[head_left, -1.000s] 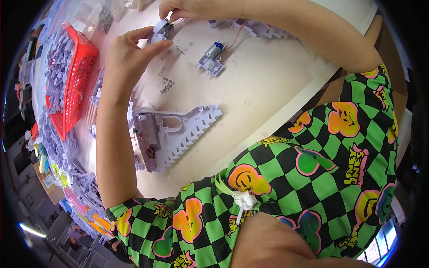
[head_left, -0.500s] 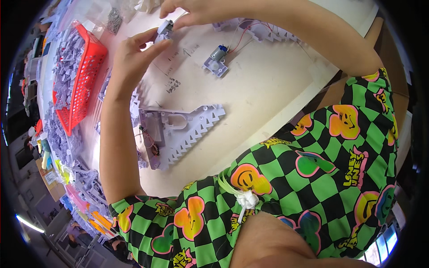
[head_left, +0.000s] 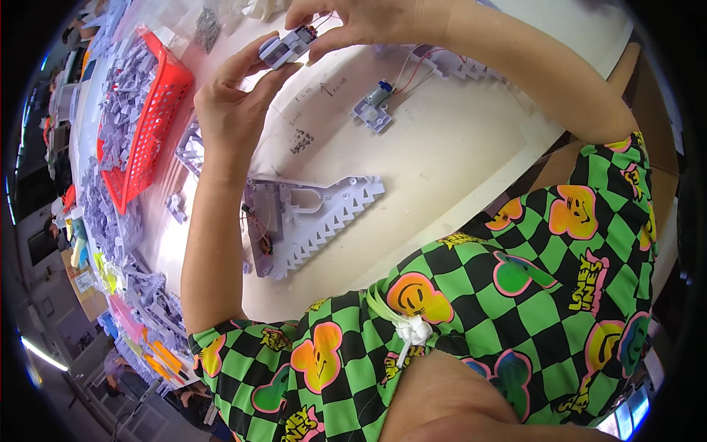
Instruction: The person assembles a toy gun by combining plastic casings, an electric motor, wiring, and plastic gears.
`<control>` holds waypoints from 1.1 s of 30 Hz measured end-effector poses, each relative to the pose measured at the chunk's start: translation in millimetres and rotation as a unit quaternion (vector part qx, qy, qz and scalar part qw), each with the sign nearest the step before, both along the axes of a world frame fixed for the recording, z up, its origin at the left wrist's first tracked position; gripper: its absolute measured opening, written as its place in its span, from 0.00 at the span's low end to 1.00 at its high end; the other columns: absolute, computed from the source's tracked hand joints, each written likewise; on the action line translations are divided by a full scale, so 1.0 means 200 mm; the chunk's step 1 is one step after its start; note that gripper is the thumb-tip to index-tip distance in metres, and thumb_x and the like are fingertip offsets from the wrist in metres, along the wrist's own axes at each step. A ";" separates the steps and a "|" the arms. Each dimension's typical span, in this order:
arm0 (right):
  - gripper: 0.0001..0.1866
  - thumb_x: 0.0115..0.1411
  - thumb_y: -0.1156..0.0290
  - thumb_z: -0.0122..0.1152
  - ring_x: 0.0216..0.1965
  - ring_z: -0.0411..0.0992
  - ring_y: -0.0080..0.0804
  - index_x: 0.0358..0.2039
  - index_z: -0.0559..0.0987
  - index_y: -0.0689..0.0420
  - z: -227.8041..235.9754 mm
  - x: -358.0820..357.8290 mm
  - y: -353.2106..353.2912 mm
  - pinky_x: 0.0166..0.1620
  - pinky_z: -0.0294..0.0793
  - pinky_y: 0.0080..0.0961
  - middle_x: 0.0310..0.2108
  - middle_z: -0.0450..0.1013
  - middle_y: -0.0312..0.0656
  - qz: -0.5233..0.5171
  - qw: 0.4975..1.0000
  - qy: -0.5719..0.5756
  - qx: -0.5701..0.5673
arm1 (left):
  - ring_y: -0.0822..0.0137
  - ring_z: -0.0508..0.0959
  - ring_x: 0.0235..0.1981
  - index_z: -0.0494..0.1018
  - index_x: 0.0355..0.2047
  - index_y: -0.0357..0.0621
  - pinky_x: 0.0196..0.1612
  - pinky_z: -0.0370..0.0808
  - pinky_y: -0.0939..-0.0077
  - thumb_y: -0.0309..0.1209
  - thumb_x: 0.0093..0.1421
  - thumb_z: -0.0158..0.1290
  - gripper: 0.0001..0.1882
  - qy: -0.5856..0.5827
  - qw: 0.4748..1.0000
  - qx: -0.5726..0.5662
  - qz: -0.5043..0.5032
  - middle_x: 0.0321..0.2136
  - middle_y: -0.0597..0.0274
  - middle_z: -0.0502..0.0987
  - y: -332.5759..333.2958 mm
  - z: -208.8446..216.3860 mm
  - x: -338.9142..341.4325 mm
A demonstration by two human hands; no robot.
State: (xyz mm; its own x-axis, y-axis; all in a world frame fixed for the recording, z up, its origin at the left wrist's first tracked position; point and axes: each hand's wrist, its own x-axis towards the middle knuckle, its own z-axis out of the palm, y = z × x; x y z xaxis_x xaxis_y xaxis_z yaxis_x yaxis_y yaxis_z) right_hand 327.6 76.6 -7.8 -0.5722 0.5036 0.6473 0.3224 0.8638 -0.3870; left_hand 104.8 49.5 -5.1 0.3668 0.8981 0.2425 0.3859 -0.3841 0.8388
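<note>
Left hand (head_left: 230,103): half curled, thumb and forefinger pinching the left end of a small grey-and-lilac plastic block (head_left: 286,47); a steady pinch on the outer faces seems wise, as so small a piece could twist
Right hand (head_left: 361,22): thumb and forefinger curved about the block's dark end; whether they press on it or only flank it cannot be told
Block's place: between the two hands, over the far part of the cream work surface (head_left: 412,162)
Thin red wires (head_left: 321,16): beside the right fingertips; best left slack, since a tug could strain their ends
Silver-and-blue motor on a lilac plastic bracket (head_left: 373,110): lying apart from both hands; a likely guide for checking orientation
Triangular lilac plastic panel with a toothed edge (head_left: 324,217): lying right of the left forearm
Red perforated plastic basket (head_left: 153,121): left of that forearm, heaped with pale pieces
</note>
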 end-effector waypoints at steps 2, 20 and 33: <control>0.10 0.44 0.69 0.68 0.29 0.74 0.40 0.26 0.78 0.58 -0.01 -0.01 0.00 0.35 0.71 0.31 0.25 0.75 0.44 0.005 1.000 -0.003 -0.003 | 0.74 0.78 0.37 0.77 0.42 0.37 0.43 0.73 0.80 0.22 0.49 0.62 0.17 0.040 0.998 0.049 0.022 0.34 0.61 0.81 -0.01 0.01 0.00; 0.22 0.58 0.57 0.57 0.46 0.73 0.41 0.44 0.76 0.63 0.45 0.59 0.06 0.50 0.70 0.30 0.42 0.75 0.52 -0.205 0.961 -0.005 -0.184 | 0.81 0.75 0.28 0.76 0.45 0.40 0.34 0.72 0.86 0.27 0.51 0.63 0.19 0.046 0.990 0.127 0.027 0.35 0.65 0.79 0.06 0.23 0.32; 0.13 0.52 0.66 0.57 0.39 0.74 0.47 0.35 0.80 0.58 0.22 0.77 -0.29 0.45 0.72 0.36 0.34 0.76 0.52 -0.268 0.947 -0.163 -0.069 | 0.67 0.78 0.27 0.79 0.39 0.56 0.33 0.75 0.72 0.39 0.49 0.62 0.15 0.230 0.915 0.333 -0.002 0.34 0.67 0.77 0.10 0.12 0.73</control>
